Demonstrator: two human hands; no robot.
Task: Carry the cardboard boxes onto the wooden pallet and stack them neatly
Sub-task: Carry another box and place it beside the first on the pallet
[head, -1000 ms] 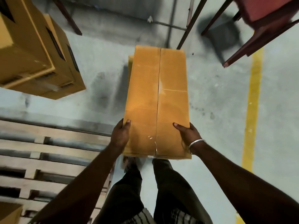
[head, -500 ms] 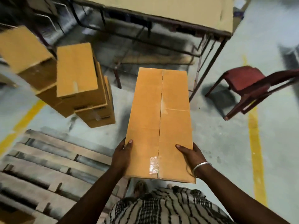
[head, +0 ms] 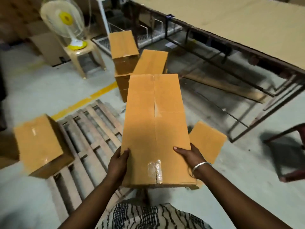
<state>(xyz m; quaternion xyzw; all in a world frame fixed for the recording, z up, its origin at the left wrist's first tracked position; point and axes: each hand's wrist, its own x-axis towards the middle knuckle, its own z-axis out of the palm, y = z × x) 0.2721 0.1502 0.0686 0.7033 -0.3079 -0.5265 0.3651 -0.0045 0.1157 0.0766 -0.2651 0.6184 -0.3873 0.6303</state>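
Observation:
I hold a long taped cardboard box [head: 155, 126] flat in front of me, above the floor. My left hand [head: 118, 164] grips its near left edge and my right hand [head: 192, 156], with a silver bangle on the wrist, grips its near right edge. The wooden pallet [head: 92, 139] lies on the floor to my left, with one cardboard box [head: 38, 142] standing on its left side. A stack of more boxes [head: 123, 52] stands on the floor beyond the pallet, partly hidden by the held box. Another box [head: 206, 141] lies low on the right.
A long table [head: 231, 27] on a metal frame runs along the right. A table fan [head: 63, 19] stands on a plastic stool [head: 85, 55] at the back left. A red chair [head: 290, 142] sits at the right edge. A yellow line [head: 85, 100] crosses the floor.
My view has swung left and up while I carry the box. The pallet, the box on it and the fan have come into sight; the red chair has slid to the right edge.

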